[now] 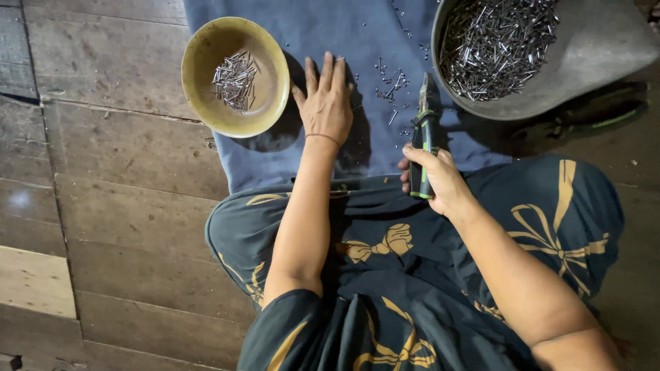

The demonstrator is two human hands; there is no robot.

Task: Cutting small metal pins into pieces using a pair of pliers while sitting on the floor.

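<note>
Head view: left hand (pixel 326 103) flat, fingers spread, pressing blue cloth (pixel 344 41) beside yellow bowl (pixel 199 48) of cut pins. Right hand (pixel 440 180) clenched around green-handled pliers (pixel 425 134). Loose pins (pixel 390 86) between hands. Step seems gathering; next calls for pinching one pin.

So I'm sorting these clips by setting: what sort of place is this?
Probably a home or small workshop floor used for handwork. The person sits on a worn wooden floor with a blue cloth spread out, a big metal pan of small metal pins, and pliers in the right hand.
</note>
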